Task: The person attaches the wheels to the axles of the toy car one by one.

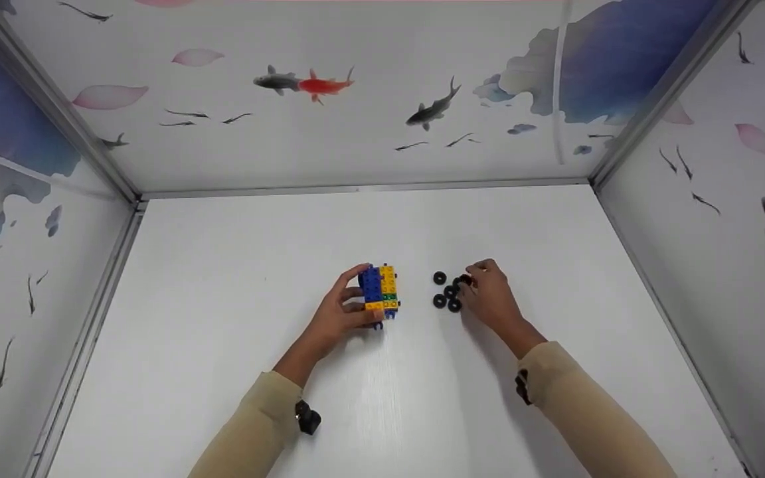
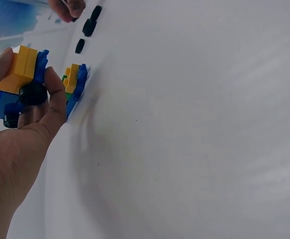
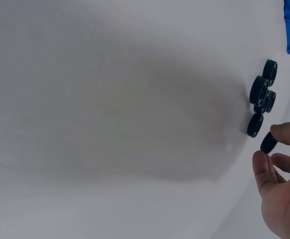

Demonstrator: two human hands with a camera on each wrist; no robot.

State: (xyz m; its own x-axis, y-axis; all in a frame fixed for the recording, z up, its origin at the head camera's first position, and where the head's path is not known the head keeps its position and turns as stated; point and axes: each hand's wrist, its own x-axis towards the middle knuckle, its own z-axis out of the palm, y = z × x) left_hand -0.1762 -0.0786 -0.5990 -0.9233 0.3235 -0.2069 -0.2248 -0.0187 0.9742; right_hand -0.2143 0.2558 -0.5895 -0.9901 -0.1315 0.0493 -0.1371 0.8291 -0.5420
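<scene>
I can see the left hand reaching in from the near side of the worktop, with its arm slanting to the right. Its thumb and fingers are curled round a blue and yellow block toy, spread just wide enough to hold it. I find this toy near the middle of the worktop, well away from the left edge and the right edge. Its long side runs from the near side to the far edge. The yellow end points at the person and the blue part points at the far edge. From the left wrist I can see black wheels under it. I cannot tell if it is lifted up.

Just to its right is a yellow and green block toy, lined up the same way. I cannot tell if the two toys touch.

The right hand comes in with its arm slanting to the left. Its thumb and fingertips are nearly closed, and they pinch one small black wheel. The wheel is tipped up on a slant. More black wheels lie in a loose bunch beside that hand, between it and the toys, nearer the right edge than the toys are.

I see tan sleeves on both arms. Painted fish swim on the wall past the far edge.
</scene>
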